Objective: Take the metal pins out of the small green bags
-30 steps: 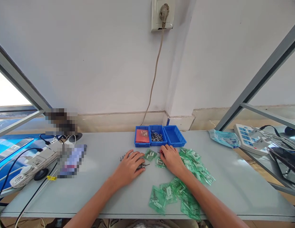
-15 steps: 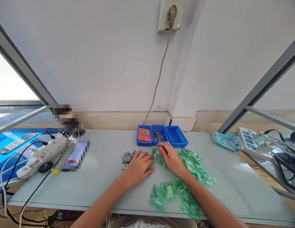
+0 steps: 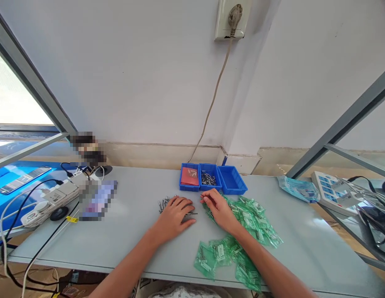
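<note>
My left hand (image 3: 175,218) lies palm down, fingers extended, over a small pile of silvery bolt-like metal pieces (image 3: 163,203). Its fingers cover most of them; a thin piece sticks out on its right. My right hand (image 3: 219,210) is closed with thumb and forefinger together, at the left edge of a heap of green plastic bags (image 3: 256,217). Whatever is between its fingertips is too small to make out. More green bags (image 3: 206,260), with metal parts and white labels inside, lie near the front edge, partly under my right forearm.
Three joined blue bins stand at the back: one holds a red packet (image 3: 190,176), one holds small metal parts (image 3: 208,179), beside a third blue bin (image 3: 232,180). Power strips (image 3: 52,203) and cables lie left; a light-blue packet (image 3: 299,189) and a white multi-socket box (image 3: 330,192) sit right.
My left hand has shifted slightly left over the metal pieces. My right hand has moved a little left and down. The small green bags between my hands no longer show there.
</note>
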A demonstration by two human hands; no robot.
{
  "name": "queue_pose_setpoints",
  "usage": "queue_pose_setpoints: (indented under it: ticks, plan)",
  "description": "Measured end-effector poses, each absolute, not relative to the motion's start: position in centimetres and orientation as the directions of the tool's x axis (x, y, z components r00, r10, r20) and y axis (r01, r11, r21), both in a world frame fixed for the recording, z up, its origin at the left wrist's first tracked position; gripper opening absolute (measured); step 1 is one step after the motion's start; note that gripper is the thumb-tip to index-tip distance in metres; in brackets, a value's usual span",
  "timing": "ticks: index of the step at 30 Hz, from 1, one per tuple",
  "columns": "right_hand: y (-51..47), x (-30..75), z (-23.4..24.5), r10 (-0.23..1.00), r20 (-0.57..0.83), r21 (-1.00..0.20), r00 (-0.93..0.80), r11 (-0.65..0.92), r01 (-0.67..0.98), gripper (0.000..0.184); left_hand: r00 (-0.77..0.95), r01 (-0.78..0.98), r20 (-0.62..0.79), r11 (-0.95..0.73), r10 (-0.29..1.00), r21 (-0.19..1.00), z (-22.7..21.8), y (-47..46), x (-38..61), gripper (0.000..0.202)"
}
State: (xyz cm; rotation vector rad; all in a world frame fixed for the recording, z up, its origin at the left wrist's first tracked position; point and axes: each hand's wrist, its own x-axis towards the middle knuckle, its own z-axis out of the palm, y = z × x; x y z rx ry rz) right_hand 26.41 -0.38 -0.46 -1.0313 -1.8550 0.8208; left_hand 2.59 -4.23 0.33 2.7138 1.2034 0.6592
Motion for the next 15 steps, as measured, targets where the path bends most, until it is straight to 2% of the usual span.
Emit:
queue_pose_setpoints:
  ticks: [3, 6, 9, 15]
  plan:
    - [-0.48, 26.49, -0.33, 0.873, 0.388, -0.74, -0.294, 0.486, 0.465, 0.025, 0.534, 0.734, 0.364, -0.632, 0.763, 0.249, 0.17, -3.73, 2.09, 0.033]
    - [-0.57, 26.56, -0.34, 0.87, 0.416, -0.713, -0.265, 0.493, 0.498, 0.023, 0.485, 0.766, 0.402, -0.599, 0.777, 0.233, -0.1, -3.41, 1.83, 0.031]
    - [-0.51, 26.67, -0.42, 0.879, 0.426, -0.759, -0.212, 0.475, 0.446, 0.02, 0.428, 0.8, 0.438, -0.557, 0.791, 0.222, -0.33, -3.28, 1.59, 0.031]
    - [0.26, 27.11, -0.53, 0.927, 0.359, -0.89, -0.106, 0.375, 0.26, 0.018, 0.346, 0.848, 0.45, -0.479, 0.823, 0.225, -0.64, -3.35, 1.5, 0.041]
